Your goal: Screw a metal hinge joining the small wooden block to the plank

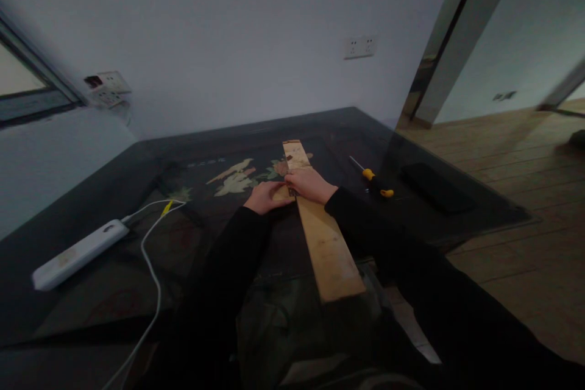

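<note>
A long, narrow wooden board (326, 244) lies on the dark table, its near end sticking out over the front edge toward my lap. My right hand (311, 184) lies across the board, fingers curled at its left edge. Against that same edge, my left hand (265, 197) grips a short wooden piece (283, 194), thumb and fingers closed around it. Where the two pieces meet, a small dark metal part (292, 192) shows just below my right fingertips. Its exact kind is too small to tell. To the right of the board rests a yellow-and-black screwdriver (372, 179).
The dark tabletop (219, 152) has a bird-and-flower picture. A white power strip (82, 254) with a white cable (153, 274) lies at the left. At the right are a tiny metal piece (366, 191) and a black flat object (434, 187). A wall (237, 42) stands behind.
</note>
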Motion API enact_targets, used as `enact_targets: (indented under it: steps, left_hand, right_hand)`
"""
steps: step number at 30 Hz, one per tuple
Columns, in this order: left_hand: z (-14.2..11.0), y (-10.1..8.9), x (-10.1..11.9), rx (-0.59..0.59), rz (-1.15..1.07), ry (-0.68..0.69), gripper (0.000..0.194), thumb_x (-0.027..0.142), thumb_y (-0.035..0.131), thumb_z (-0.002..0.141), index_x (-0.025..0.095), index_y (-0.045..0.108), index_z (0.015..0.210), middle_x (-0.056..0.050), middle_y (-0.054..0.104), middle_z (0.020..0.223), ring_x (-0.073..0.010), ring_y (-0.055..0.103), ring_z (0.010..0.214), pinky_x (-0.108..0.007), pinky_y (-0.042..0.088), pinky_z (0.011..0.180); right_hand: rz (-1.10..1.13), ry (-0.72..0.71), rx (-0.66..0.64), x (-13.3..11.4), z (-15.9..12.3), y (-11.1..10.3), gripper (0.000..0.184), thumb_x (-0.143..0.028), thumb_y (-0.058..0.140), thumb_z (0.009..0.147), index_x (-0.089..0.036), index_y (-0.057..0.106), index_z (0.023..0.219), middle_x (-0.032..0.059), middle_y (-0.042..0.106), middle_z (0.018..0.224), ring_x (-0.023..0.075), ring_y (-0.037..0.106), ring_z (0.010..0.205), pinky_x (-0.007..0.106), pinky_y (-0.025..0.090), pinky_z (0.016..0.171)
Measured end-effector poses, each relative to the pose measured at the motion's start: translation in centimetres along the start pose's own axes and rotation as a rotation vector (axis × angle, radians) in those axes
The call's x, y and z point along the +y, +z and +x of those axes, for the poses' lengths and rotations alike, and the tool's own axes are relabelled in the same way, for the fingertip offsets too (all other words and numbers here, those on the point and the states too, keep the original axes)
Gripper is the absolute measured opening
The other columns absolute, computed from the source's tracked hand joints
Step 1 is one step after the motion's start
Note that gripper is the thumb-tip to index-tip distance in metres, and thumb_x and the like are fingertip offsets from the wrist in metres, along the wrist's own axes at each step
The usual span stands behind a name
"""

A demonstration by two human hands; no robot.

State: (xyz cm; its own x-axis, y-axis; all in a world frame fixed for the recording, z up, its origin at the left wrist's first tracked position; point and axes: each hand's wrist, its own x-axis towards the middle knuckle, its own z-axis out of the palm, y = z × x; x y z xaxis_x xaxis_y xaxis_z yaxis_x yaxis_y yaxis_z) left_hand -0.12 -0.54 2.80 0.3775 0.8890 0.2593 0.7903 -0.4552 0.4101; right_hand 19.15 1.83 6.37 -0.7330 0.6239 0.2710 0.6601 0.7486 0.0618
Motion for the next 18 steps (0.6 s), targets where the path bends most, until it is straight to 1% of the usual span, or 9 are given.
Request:
enact_targets:
  steps: [3, 5, 9, 13, 18]
  left_hand:
    - [-0.01, 0.01, 0.05, -0.001, 0.005, -0.023, 0.056, 0.053, 0.072, 0.073, 0.022, 0.067, 0.119, -0.009, 0.071, 0.115, -0.0281, 0.065, 0.107, -0.041, 0.049, 0.094]
    - [0.01, -0.02, 0.1, -0.004, 0.012, -0.037, 0.056, 0.054, 0.073, 0.072, 0.022, 0.067, 0.118, -0.01, 0.071, 0.114, -0.0283, 0.065, 0.106, -0.041, 0.049, 0.095]
    - [0.07, -0.1, 0.13, -0.008, 0.016, -0.034, 0.056, 0.055, 0.072, 0.072, 0.022, 0.068, 0.118, -0.009, 0.071, 0.112, -0.0283, 0.065, 0.105, -0.041, 0.05, 0.094]
    - [0.07, -0.06, 0.02, -0.002, 0.011, -0.015, 0.057, 0.055, 0.072, 0.072, 0.022, 0.067, 0.118, -0.009, 0.072, 0.112, -0.0286, 0.065, 0.104, -0.041, 0.05, 0.093]
    - [0.06, -0.03, -0.09, -0.009, 0.007, -0.009, 0.056, 0.055, 0.072, 0.072, 0.023, 0.068, 0.118, -0.009, 0.072, 0.11, -0.028, 0.066, 0.103, -0.04, 0.05, 0.091]
  right_hand:
    - [-0.003, 0.068, 0.007, -0.18, -0.18, -0.11, 0.026, -0.035, 0.054, 0.093, -0.015, 0.066, 0.103, 0.0117, 0.068, 0.106, 0.0229, 0.063, 0.096, 0.03, 0.042, 0.074]
    - [-0.023, 0.106, -0.003, -0.33, -0.19, -0.18, 0.028, -0.038, 0.053, 0.093, -0.015, 0.067, 0.1, 0.0123, 0.069, 0.105, 0.0236, 0.063, 0.094, 0.031, 0.043, 0.073]
    - [-0.001, 0.094, -0.004, -0.36, -0.05, -0.09, 0.024, -0.031, 0.05, 0.095, -0.015, 0.068, 0.097, 0.0124, 0.069, 0.103, 0.0218, 0.063, 0.092, 0.031, 0.042, 0.076]
    - [0.09, 0.084, 0.018, -0.02, -0.01, 0.28, 0.018, -0.021, 0.05, 0.093, -0.016, 0.068, 0.094, 0.0094, 0.07, 0.102, 0.0196, 0.062, 0.095, 0.029, 0.04, 0.078]
    - [0.16, 0.117, 0.034, 0.19, -0.28, 0.32, 0.017, -0.02, 0.05, 0.093, -0.018, 0.067, 0.096, 0.0065, 0.07, 0.104, 0.0195, 0.062, 0.098, 0.028, 0.041, 0.077]
